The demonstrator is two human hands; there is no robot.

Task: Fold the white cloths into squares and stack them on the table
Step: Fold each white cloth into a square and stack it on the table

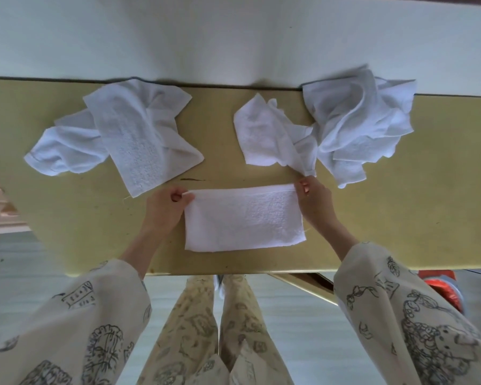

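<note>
Hands: left hand [164, 208] and right hand [314, 200] fingers pinch folded cloth [243, 218] far corners | table [400, 218] bare rightward

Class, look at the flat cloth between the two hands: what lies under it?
The folded cloth lies flat on the yellow table. Both hands pinch its far corners. Anything beneath its middle is covered and cannot be seen.

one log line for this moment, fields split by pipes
step: first fold | left hand: pinching far left corner | right hand: pinching far right corner | folded cloth: rectangle, flat on table | loose cloths: unfolded behind
</note>
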